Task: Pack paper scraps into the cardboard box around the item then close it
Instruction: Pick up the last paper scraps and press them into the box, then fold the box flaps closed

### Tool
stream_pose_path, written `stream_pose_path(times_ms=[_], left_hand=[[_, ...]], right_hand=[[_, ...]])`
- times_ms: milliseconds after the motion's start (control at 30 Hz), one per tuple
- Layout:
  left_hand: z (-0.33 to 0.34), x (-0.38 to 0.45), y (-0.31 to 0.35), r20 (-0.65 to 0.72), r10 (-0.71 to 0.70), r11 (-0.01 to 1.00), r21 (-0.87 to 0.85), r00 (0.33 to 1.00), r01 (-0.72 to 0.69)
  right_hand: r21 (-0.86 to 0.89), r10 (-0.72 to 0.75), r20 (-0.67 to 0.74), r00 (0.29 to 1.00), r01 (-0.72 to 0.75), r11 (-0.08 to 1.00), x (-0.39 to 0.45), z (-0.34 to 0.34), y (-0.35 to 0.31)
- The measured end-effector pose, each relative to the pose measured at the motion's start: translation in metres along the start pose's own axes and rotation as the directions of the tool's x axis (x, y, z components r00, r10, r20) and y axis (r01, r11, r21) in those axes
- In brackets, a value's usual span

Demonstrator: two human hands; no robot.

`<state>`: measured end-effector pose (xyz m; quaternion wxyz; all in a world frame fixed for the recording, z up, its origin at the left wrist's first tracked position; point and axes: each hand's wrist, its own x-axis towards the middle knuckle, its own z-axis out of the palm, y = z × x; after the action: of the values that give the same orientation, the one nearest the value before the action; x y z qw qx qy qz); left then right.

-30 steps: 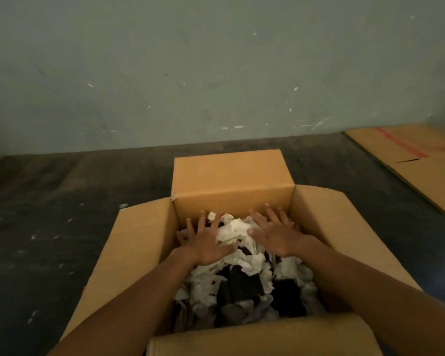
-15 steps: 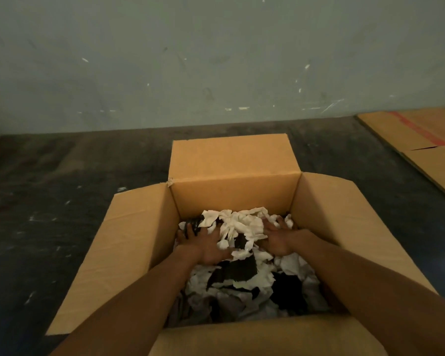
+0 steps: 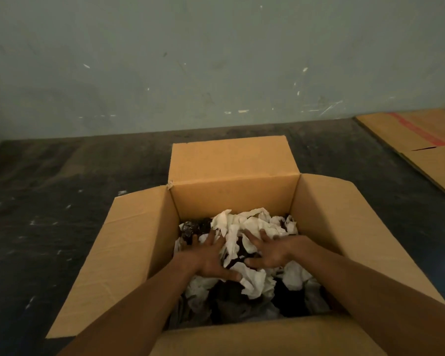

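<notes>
An open cardboard box (image 3: 231,194) stands on the dark floor with all its flaps folded outward. Inside lies a heap of crumpled white paper scraps (image 3: 252,224) mixed with dark material (image 3: 190,228); the packed item itself is hidden. My left hand (image 3: 210,255) lies flat on the scraps at the left of the heap, fingers spread. My right hand (image 3: 269,251) presses on the scraps just to its right, fingers spread too. Both forearms reach in over the near flap.
A flattened cardboard sheet (image 3: 421,145) with a red stripe lies on the floor at the far right. A pale green wall (image 3: 216,60) rises close behind the box. Dark floor (image 3: 49,214) with small white flecks stretches to the left.
Both hands have drawn back from the far end of the box toward the middle of the heap, dragging scraps. The white scraps now bunch up beyond the fingertips.
</notes>
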<state>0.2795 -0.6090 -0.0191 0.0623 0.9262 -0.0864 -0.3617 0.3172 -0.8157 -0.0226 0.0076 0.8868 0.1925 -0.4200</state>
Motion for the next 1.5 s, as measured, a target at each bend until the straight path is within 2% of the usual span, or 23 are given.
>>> stream_pose_path(times_ms=[300,400,467,533,600,767,900,1067,1167,1233,1367,1433,1467,1500], left_hand=[[0.004,0.008,-0.001,0.077,-0.080,0.997,-0.014,0.994,0.081],[0.000,-0.004,0.001,0.036,-0.072,0.997,-0.012,0.997,0.073],[0.001,-0.012,-0.002,0.007,-0.028,0.998,-0.052,1.000,0.028],[0.010,-0.016,-0.007,0.030,0.010,0.999,-0.041,1.000,-0.008],[0.028,-0.015,-0.008,0.060,0.031,0.998,0.050,0.998,-0.034],[0.049,-0.009,0.001,0.036,0.033,0.985,0.169,0.999,-0.039],[0.049,-0.010,-0.001,0.048,0.004,0.981,0.194,0.999,-0.013],[0.042,-0.015,-0.002,0.051,0.017,0.983,0.183,0.999,-0.026],[0.037,-0.022,-0.008,-0.005,0.049,0.994,0.099,0.999,-0.049],[0.033,-0.031,-0.008,-0.039,0.087,0.991,0.107,0.995,-0.082],[0.019,-0.059,-0.009,-0.098,0.100,0.992,0.084,0.990,-0.092],[0.010,-0.076,-0.009,-0.228,0.093,0.992,0.110,0.969,-0.069],[0.006,-0.085,-0.009,-0.338,0.107,0.987,0.150,0.935,-0.059],[0.003,-0.095,-0.010,-0.469,0.130,0.983,0.178,0.874,-0.051]], right_hand=[[0.055,0.003,-0.011,1.000,-0.003,0.998,-0.004,0.009,0.002],[0.025,-0.008,-0.060,0.998,0.010,1.000,-0.025,-0.005,-0.003],[0.025,-0.014,-0.045,0.999,0.016,1.000,-0.044,-0.009,-0.002],[-0.032,0.008,0.040,0.999,-0.006,0.999,-0.060,-0.002,-0.001],[-0.149,0.032,0.092,0.995,-0.018,0.989,-0.063,0.018,-0.003],[-0.248,0.173,0.106,0.979,-0.143,0.958,-0.036,0.060,-0.007],[-0.228,0.172,0.110,0.979,-0.144,0.963,-0.043,0.051,-0.011],[-0.329,0.121,0.133,0.984,-0.072,0.942,-0.055,0.047,-0.013],[-0.339,0.107,0.101,0.989,-0.067,0.938,-0.064,0.044,-0.016],[-0.354,0.073,0.086,0.994,-0.038,0.934,-0.069,0.042,-0.016],[-0.257,0.049,0.060,0.997,-0.032,0.966,-0.086,0.028,-0.014],[-0.175,0.031,0.004,1.000,-0.029,0.984,-0.103,0.019,-0.014],[-0.125,0.023,-0.036,0.999,-0.027,0.992,-0.114,0.016,-0.014],[-0.055,0.014,-0.085,0.996,-0.019,0.998,-0.125,0.012,-0.015]])
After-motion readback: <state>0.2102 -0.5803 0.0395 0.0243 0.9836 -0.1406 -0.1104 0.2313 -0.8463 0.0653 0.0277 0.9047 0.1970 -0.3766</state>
